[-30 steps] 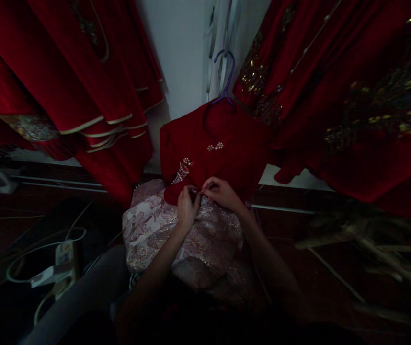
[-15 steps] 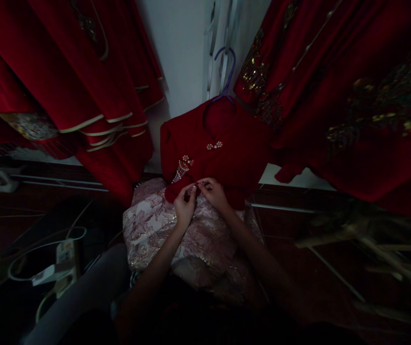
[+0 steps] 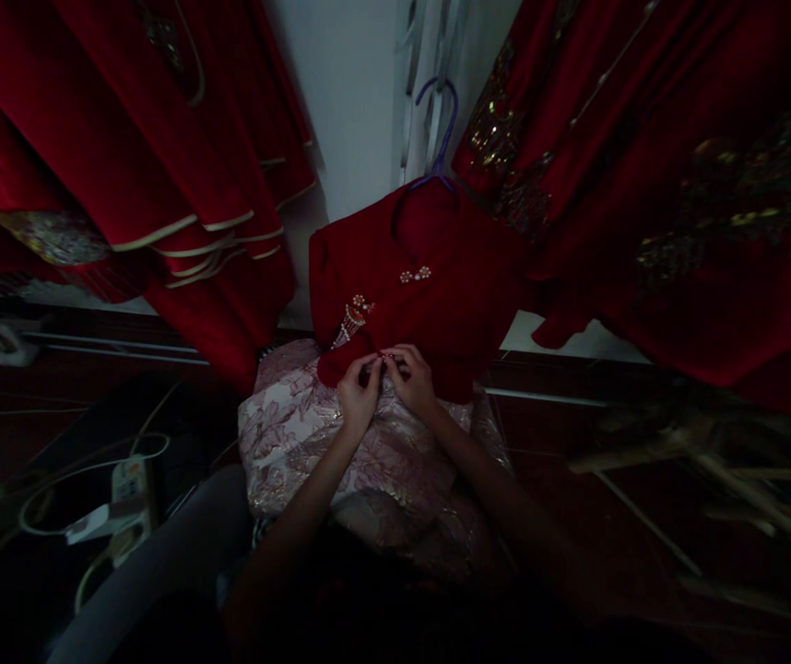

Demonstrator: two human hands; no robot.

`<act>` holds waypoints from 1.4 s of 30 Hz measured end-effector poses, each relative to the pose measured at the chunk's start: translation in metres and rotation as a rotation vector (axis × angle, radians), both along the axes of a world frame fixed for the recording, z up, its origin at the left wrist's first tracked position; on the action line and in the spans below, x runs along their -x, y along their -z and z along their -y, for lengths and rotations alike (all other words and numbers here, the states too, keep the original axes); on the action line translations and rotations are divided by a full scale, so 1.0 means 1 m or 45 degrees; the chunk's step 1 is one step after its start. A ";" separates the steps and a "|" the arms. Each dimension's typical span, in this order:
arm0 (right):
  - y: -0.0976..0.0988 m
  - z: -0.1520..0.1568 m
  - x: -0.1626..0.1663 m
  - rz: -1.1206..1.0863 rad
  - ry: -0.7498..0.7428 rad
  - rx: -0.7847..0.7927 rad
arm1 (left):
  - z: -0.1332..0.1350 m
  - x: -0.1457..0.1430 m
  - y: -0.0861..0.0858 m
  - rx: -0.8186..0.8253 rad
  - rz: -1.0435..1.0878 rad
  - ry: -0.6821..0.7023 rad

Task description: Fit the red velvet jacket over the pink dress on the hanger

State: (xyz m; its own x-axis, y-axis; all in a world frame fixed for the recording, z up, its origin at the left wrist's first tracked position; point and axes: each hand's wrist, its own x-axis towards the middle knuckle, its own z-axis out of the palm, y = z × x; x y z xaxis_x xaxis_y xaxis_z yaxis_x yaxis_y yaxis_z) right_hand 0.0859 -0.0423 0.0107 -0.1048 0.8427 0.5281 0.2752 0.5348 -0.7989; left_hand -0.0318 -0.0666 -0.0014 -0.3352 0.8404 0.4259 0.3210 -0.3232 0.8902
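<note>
A red garment (image 3: 451, 309) on a purple hanger (image 3: 444, 148) lies spread before me, its lower part over a pink brocade cloth (image 3: 291, 429). Two beaded ornaments sit on its front: a flower-shaped clasp (image 3: 416, 275) below the neckline and a tasselled brooch (image 3: 352, 321) to the left. At the garment's lower edge, my left hand (image 3: 360, 392) is closed, thumb and forefinger pinched together. Close beside it, my right hand (image 3: 410, 376) pinches at the same spot, fingertips nearly meeting the left ones. Whatever small thing lies between the fingertips is too dark to make out.
Red garments with pale trim (image 3: 222, 184) hang at the left; red garments with gold sequins (image 3: 506, 129) hang at the right. A power strip (image 3: 129, 498) with cables lies at lower left. Wooden pieces (image 3: 686, 443) stand on the dark floor at right.
Both hands stay at the garment's lower edge, with the fingers shifting slightly. The right hand's fingers have curled a little more around the pinch. The view has moved slightly.
</note>
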 end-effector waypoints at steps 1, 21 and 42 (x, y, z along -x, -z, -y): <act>0.001 0.000 0.000 0.003 0.005 -0.012 | -0.001 0.000 0.001 -0.001 0.002 -0.007; 0.003 0.001 0.001 -0.016 0.046 -0.029 | -0.001 0.003 0.004 -0.030 -0.036 0.037; 0.005 -0.002 0.004 -0.224 0.433 -0.185 | 0.002 0.000 -0.007 -0.117 -0.159 -0.094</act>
